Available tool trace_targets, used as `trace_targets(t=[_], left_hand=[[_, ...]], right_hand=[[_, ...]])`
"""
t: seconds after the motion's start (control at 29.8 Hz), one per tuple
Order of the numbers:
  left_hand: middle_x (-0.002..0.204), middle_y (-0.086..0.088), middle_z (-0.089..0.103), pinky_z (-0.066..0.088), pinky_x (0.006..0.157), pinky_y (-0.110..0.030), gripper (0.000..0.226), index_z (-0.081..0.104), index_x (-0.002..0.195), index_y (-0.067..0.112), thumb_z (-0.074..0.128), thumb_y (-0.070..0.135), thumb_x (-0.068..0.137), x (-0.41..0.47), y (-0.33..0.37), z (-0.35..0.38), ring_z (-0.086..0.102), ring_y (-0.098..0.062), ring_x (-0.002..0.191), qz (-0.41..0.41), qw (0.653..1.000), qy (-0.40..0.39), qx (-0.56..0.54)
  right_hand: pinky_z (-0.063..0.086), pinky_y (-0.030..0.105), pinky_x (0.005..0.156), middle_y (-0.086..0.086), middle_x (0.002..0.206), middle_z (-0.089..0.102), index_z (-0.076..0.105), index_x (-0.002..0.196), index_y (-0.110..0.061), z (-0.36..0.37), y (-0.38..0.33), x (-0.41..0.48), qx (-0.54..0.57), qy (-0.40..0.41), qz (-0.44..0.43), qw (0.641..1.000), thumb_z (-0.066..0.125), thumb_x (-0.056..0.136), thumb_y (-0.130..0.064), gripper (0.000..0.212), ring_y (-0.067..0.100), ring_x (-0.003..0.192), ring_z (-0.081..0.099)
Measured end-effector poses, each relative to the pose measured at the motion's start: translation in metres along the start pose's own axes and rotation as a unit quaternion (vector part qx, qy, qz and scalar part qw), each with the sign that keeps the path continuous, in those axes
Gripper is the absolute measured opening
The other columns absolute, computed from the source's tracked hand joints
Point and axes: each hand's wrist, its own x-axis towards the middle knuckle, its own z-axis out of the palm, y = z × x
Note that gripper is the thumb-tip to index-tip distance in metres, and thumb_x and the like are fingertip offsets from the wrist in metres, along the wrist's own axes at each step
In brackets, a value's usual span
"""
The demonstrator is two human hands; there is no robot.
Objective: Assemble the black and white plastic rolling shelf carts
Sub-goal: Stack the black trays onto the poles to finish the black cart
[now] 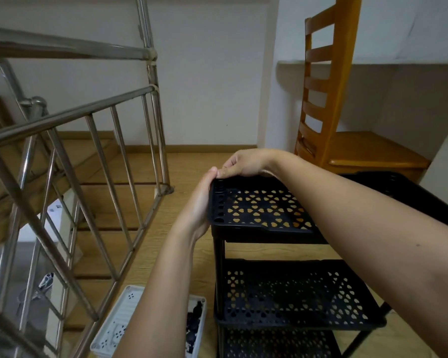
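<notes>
Reaching in from the right, the right hand point(241, 164) is curled over the far rim of the top tray point(259, 210), close to its far-left corner, with the thumb laid on the rim's upper edge. The left hand point(197, 202) is pressed flat along the tray's left side wall, and its thumb is stretched up to the same corner, where the two thumb tips almost meet (whether the left fingers are hooked under the rim cannot be told, since they are hidden behind the palm).

The top tray is seated on the black cart point(219, 254), which is stood on the wooden floor point(181, 171) directly in front of the person. Below it a middle tray point(290, 293) and a bottom tray point(277, 344) are carried on black corner posts; all three are pierced with the same heart-shaped pattern. Another black tray piece point(411, 192) is partly seen behind the right forearm.

Just left of the cart, a white tray point(119, 324) is laid flat on the floor, and small black parts point(194, 321) are heaped in its right end (their kind is too dark to make out).

Further out, a wooden chair point(321, 99) is set against the wall at the right, and a steel railing point(88, 125) is run along the left, with wooden stairs point(109, 202) seen through its bars.
</notes>
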Motion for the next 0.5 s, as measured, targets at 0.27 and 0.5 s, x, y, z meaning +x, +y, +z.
trace_targets(t=[0.27,0.5], left_hand=[[0.097,-0.007,0.058,0.043,0.068,-0.032,0.031,0.053,0.096,0.024,0.029,0.043,0.099,-0.007,0.009,0.0,0.056,-0.02,0.089,-0.026,0.998,0.004,0.06],[0.098,-0.008,0.061,0.043,0.07,-0.032,0.044,0.058,0.098,0.019,0.029,0.053,0.096,0.002,-0.007,0.015,0.059,-0.023,0.09,-0.014,0.999,0.035,-0.013]], right_hand=[[0.038,0.02,0.06,-0.005,0.073,0.06,0.062,0.077,-0.021,-0.033,0.055,-0.087,-0.122,0.177,0.054,0.975,0.051,0.089,-0.054,0.037,0.006,0.065,0.056],[0.046,0.042,0.092,0.005,0.104,0.065,0.064,0.096,-0.021,-0.05,0.146,-0.22,0.066,0.28,0.272,0.919,0.053,0.086,-0.057,0.039,0.023,0.096,0.062]])
